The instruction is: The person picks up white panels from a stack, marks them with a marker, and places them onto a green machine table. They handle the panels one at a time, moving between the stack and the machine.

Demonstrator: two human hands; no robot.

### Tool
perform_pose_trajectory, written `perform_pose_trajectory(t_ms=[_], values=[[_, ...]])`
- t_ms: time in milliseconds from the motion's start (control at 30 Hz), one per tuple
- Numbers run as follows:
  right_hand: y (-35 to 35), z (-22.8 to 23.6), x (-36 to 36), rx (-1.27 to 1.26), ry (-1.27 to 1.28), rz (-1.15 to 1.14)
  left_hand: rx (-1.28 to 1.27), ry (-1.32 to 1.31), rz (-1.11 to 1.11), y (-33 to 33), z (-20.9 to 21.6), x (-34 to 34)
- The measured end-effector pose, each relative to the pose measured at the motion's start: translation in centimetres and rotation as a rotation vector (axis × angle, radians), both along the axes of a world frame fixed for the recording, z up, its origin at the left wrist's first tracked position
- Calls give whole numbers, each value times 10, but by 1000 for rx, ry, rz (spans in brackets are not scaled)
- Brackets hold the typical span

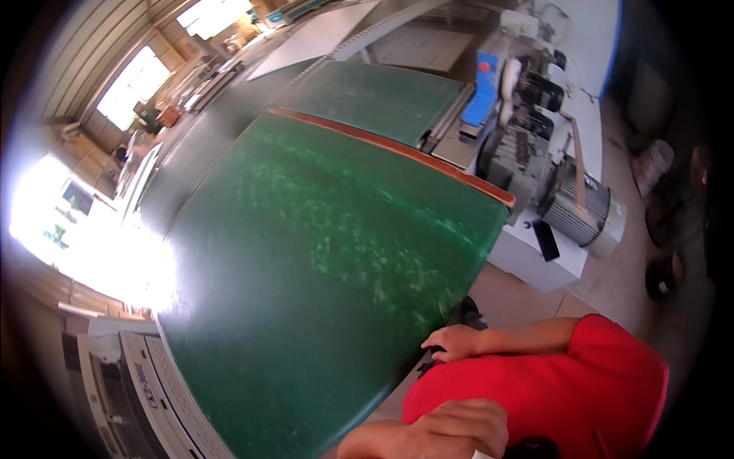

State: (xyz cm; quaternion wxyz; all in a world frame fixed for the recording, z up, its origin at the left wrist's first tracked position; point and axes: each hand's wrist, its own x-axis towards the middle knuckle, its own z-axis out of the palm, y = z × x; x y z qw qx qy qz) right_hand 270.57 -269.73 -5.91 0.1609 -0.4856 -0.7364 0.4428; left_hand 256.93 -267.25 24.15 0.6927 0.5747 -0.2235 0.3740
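Note:
At the bottom, my left hand (462, 427) is closed in front of my red shirt. Its fingertips are turned out of sight, and a sliver of something white shows below it. My right hand (455, 343) reaches across from the red sleeve to the near right edge of a green conveyor belt (306, 252). The fingers are bent around a small black part that I cannot make out. The belt surface is scuffed with pale marks.
A reddish-brown strip (397, 149) crosses the belt's far end. At the right stand machine units with a finned grey motor (579, 200), a black phone-like slab (546, 241) and a blue piece (479, 92). A white machine housing (157, 390) lies at lower left.

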Motion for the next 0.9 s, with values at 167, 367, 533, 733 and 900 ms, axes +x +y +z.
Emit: perform_pose_trajectory(t_ms=[167, 367, 533, 733, 900], values=[[-18, -41, 41, -66, -39, -255, 60, 242, 87, 0, -26, -3], [-86, -179, 170, -352, -211, -891, -137, 905, 573, 7, -115, 7], [-114, -181, 276, -591, -491, -1114, -546, 1280, 773, -16, -237, -14], [-108, -198, 368, -749, -431, -1525, -439, 1784, 744, -56, -354, -41], [-79, -266, 431, -666, -489, -1568, -568, 2068, 693, -120, -350, -42]])
